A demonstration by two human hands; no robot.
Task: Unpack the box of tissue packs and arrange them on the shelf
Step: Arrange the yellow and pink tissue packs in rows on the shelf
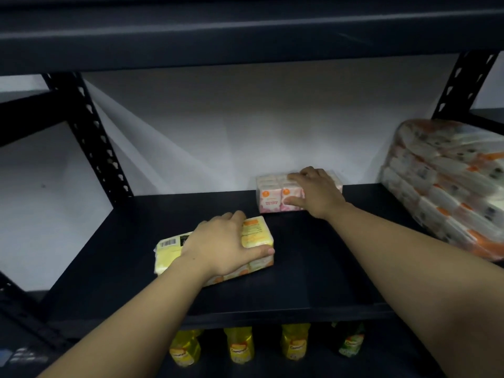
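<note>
A yellow tissue pack [169, 252] with a barcode lies flat on the dark shelf board [313, 255], left of centre. My left hand [221, 246] grips it from above, thumb along its front right edge. A pink tissue pack [270, 197] stands at the back of the shelf against the white wall. My right hand [316, 192] holds it from its right side, fingers curled over the top and thumb across its front face. The box is not in view.
A large wrapped bundle of white-and-orange tissue packs [447, 184] fills the shelf's right end. Black perforated uprights [95, 132] stand at both back corners. A shelf board [245, 31] hangs overhead. Yellow bottles [240, 347] stand on the level below.
</note>
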